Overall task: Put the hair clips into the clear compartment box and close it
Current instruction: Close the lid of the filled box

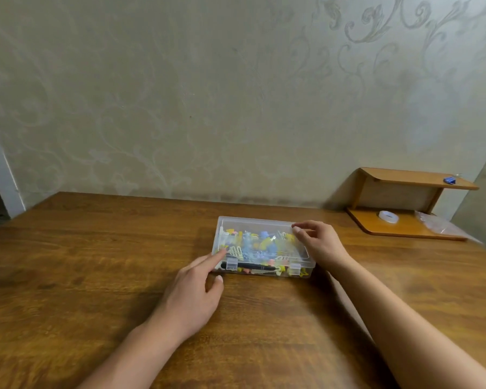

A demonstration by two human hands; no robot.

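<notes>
No readable text, label, brand, number or sign anywhere in view. Clear compartment box (264, 245): plain lid, no lettering. Black pen-like item (250, 266) inside box: any print too small to read. Tape roll (388, 216) and plastic bag (438, 224) on low wooden shelf (404, 228): no markings legible. Wall: floral pattern only.

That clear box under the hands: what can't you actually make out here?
- Clear box, head view: the colourful clips blur together, so their count and compartments are unreadable.
- Its two front latches: too small to tell whether they are snapped.
- Right hand: it covers the box's right end.
- Left hand: fingertip contact with the lid is unclear.
</notes>
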